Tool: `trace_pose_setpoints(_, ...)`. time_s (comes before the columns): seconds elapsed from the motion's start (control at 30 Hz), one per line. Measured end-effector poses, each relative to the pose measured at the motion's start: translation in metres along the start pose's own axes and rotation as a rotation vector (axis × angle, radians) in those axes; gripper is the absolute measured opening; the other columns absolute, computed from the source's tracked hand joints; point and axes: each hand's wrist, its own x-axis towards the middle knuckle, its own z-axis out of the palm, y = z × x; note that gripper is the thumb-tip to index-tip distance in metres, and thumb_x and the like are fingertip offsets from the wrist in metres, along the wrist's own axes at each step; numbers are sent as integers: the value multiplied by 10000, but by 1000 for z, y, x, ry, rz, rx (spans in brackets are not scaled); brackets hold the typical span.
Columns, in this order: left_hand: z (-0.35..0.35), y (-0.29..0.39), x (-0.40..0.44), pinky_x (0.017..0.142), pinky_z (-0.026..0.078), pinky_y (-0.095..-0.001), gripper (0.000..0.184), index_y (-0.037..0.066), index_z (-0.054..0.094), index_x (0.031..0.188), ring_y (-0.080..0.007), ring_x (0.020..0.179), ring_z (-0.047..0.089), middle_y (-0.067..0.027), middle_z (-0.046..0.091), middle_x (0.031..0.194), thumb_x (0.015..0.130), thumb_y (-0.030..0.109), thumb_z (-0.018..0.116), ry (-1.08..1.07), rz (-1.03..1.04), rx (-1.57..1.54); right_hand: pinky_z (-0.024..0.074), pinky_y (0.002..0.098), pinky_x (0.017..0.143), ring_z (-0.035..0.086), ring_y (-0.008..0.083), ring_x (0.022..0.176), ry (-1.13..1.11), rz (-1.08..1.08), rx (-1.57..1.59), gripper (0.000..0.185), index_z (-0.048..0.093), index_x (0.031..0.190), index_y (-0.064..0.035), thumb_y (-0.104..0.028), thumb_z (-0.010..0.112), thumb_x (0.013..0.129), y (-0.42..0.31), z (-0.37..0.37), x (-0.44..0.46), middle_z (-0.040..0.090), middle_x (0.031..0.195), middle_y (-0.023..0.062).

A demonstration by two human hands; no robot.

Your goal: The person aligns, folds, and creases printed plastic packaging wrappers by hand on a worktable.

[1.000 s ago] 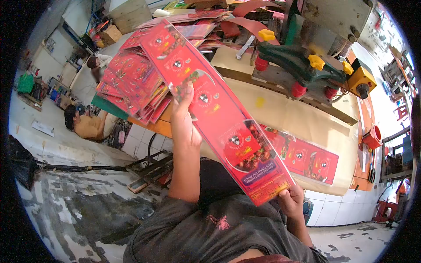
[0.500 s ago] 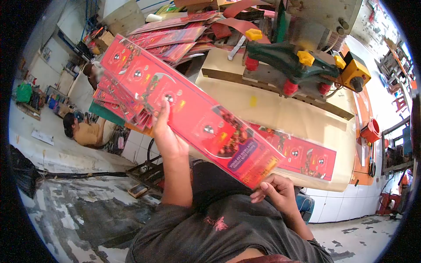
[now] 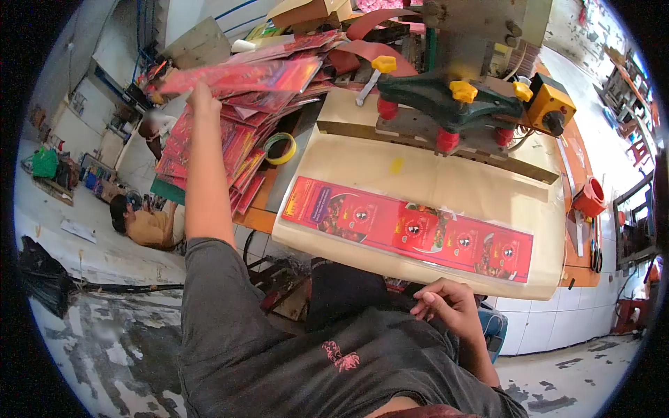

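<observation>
My left hand [image 3: 203, 99] reaches out to the far left, closed on one end of a long red printed packaging sheet [image 3: 258, 75], which looks blurred. That sheet is held over a heap of similar red printed sheets [image 3: 209, 150]. Another printed sheet [image 3: 380, 219] lies flat on the cream-coloured bed [image 3: 348, 157] in front of the press, its food pictures facing up. Near the bed's front edge is my right hand [image 3: 446, 306], with its fingers curled loosely in and nothing visible in them.
A press head with a green clamp frame [image 3: 449, 101] and yellow knobs stands behind the bed. A yellow control box [image 3: 550, 108] sits at its right. A tape roll [image 3: 280, 148] lies beside the heap. Scissors [image 3: 596, 254] and a red cup [image 3: 590, 197] are at right. A person [image 3: 150, 223] sits on the left.
My left hand has carried the sheet from above the bed to over the heap at left. The sheet on the bed is now fully uncovered. My right hand has stayed nearly in place, apart from that sheet.
</observation>
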Motion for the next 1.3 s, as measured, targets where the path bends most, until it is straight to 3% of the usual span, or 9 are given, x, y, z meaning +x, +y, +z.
trace_pose_setpoints(0.13,-24,-63,22,1054,486,-457,709,-35,333,1542,-321,1248,595,-189,599,1348,964,206,666,-18,487,531,543,263,630,722,149,734,-8,-24,-7,250,694,1051,39,-196,610,1035,2,-6,-5,751,857,122)
trace_pose_setpoints(0.23,-6,-45,-76,1087,440,-374,794,-36,292,1570,-320,1242,599,-208,605,1356,960,280,690,-351,423,642,543,263,626,721,148,735,17,61,-9,249,696,1053,40,-192,607,1035,0,-13,-9,750,854,117)
trace_pose_setpoints(0.33,11,-43,-121,1178,319,-362,700,-51,423,1505,-265,1429,441,-237,492,1512,982,345,667,-473,383,879,540,261,620,719,147,725,45,80,-50,241,700,1078,33,-184,606,1033,-2,-23,-12,752,858,102)
trace_pose_setpoints(0.5,17,-10,-193,1123,387,-377,507,1,567,1412,-262,1315,555,-175,597,1425,1019,317,620,-522,689,964,511,249,581,682,115,681,363,-128,-92,202,688,990,8,-181,625,1021,-23,-65,-17,724,800,69)
trace_pose_setpoints(0.77,-28,4,-311,920,507,-315,368,1,657,1297,-195,1057,666,-142,721,1188,1030,250,616,-814,370,1088,483,283,651,604,129,670,1094,-199,-697,212,707,1047,5,-191,651,989,-36,-133,-22,672,772,79)
trace_pose_setpoints(0.87,-50,2,-330,921,506,-322,397,-14,645,1298,-207,1047,674,-166,719,1158,1009,258,644,-947,316,1459,501,326,669,629,169,681,1123,-169,-1011,206,710,1059,-6,-187,662,972,-27,-145,-25,677,776,124)
trace_pose_setpoints(1.07,-90,-18,-357,1004,454,-440,526,-22,614,1325,-412,1114,613,-249,641,1176,983,377,642,-744,305,1582,512,311,694,677,154,769,1058,59,-853,247,703,1079,-3,-226,664,981,-37,-139,-25,727,834,135)
trace_pose_setpoints(1.2,-91,-29,-367,946,473,-445,527,-9,628,1318,-379,1049,627,-211,615,1142,971,384,672,-701,479,1658,499,286,714,634,121,767,1000,89,-832,297,700,1101,12,-261,661,991,-37,-144,-25,708,837,91)
trace_pose_setpoints(1.3,-92,-31,-366,877,495,-419,510,-1,627,1325,-317,993,635,-188,621,1098,970,361,688,-662,233,1496,506,277,755,643,120,827,1006,71,-752,323,695,1130,30,-262,662,996,-35,-148,-28,719,906,104)
